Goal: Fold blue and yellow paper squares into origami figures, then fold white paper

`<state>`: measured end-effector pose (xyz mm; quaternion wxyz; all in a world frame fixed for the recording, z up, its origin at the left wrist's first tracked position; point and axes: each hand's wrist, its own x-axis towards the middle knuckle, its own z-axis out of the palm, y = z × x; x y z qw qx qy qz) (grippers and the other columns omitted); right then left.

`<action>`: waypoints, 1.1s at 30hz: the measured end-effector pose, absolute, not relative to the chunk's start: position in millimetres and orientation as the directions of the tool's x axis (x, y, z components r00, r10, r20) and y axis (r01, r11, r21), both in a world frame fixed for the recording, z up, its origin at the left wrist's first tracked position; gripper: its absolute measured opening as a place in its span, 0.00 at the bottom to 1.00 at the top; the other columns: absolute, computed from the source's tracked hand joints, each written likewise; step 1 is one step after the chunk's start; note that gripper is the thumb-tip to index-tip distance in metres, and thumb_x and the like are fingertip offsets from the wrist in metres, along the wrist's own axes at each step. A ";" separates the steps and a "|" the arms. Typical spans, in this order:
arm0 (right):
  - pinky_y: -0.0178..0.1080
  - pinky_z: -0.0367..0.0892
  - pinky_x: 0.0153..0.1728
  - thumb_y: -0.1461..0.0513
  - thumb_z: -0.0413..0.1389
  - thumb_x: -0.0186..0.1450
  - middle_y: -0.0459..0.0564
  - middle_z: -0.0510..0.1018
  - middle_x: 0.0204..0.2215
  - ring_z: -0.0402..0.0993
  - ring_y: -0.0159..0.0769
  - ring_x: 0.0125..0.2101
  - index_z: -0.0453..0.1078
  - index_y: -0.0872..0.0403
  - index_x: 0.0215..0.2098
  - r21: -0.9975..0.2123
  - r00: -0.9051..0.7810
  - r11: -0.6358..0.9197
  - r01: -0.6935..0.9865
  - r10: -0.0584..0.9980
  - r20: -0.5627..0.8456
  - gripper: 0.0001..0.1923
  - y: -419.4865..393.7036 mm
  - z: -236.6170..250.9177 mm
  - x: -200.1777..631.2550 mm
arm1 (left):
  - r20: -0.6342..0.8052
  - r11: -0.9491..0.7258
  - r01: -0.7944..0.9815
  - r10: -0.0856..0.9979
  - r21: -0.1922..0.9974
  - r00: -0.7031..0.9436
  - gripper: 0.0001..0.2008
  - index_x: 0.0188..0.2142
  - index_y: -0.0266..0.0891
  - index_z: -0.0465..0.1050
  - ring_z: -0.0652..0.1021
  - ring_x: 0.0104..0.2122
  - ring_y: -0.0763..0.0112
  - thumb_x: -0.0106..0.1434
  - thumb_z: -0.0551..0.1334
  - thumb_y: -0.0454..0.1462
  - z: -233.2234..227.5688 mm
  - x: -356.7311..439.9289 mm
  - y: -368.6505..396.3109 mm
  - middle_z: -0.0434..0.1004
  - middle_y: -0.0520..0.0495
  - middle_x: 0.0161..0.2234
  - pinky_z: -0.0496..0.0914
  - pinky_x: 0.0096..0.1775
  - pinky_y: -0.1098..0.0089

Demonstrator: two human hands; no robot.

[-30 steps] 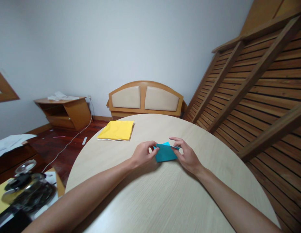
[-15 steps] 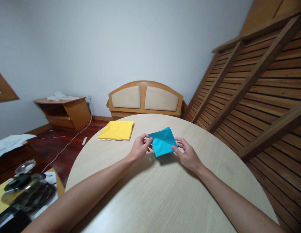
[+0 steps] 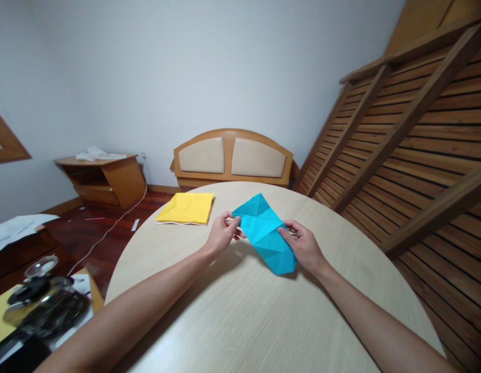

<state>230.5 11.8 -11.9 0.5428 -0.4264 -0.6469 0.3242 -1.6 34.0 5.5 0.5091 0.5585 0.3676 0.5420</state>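
While my left grip (image 3: 221, 234) and right grip (image 3: 305, 246) pinch the creased turquoise paper sheet (image 3: 260, 228), I should tug only gently.

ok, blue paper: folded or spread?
Mostly spread but not flat: the paper shows a broad face crossed by creases, its lower part bent, held between left grip and right grip. Fully unfolded: can't tell.

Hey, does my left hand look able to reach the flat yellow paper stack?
Probably yes: nothing visible stands between your left hand and the flat yellow paper stack. That hand is pinching a creased turquoise paper sheet, though, so it would likely need to let go first.
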 end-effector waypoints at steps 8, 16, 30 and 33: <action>0.39 0.73 0.34 0.48 0.63 0.60 0.51 0.76 0.40 0.76 0.40 0.39 0.63 0.50 0.56 -0.902 -0.078 0.391 0.184 0.920 0.383 0.31 12.7 -15.6 236.0 | 0.162 -0.158 -0.106 0.986 0.982 0.033 0.18 0.33 0.40 0.59 0.81 0.23 0.68 0.59 0.64 0.49 -1.1 -3.8 41.3 0.72 0.54 0.20 0.66 0.21 0.79; 0.51 0.64 0.57 0.50 0.67 0.56 0.55 0.66 0.57 0.65 0.48 0.57 0.68 0.47 0.56 -0.730 -0.257 0.498 0.468 0.867 0.426 0.31 11.7 -23.2 239.9 | 0.111 -0.112 -0.033 0.994 0.993 -0.014 0.32 0.64 0.39 0.51 0.81 0.24 0.69 0.65 0.62 0.38 -6.5 -7.1 46.1 0.77 0.52 0.26 0.70 0.23 0.77; 0.56 0.64 0.57 0.54 0.61 0.64 0.56 0.71 0.57 0.66 0.49 0.57 0.68 0.49 0.55 -0.308 -0.335 0.613 0.728 0.710 0.619 0.22 2.3 -13.8 223.4 | 0.376 -0.452 0.302 0.884 0.839 0.278 0.14 0.49 0.35 0.74 0.81 0.36 0.65 0.68 0.57 0.38 -10.0 2.0 34.3 0.81 0.41 0.42 0.74 0.38 0.68; 0.53 0.67 0.53 0.58 0.56 0.68 0.53 0.76 0.50 0.71 0.46 0.51 0.71 0.50 0.49 -0.290 -0.313 0.609 0.738 0.690 0.652 0.12 1.5 -10.5 221.0 | 0.412 -0.523 0.421 0.849 0.741 0.331 0.13 0.49 0.38 0.75 0.81 0.36 0.66 0.67 0.58 0.37 -11.5 2.3 30.6 0.82 0.43 0.41 0.73 0.39 0.68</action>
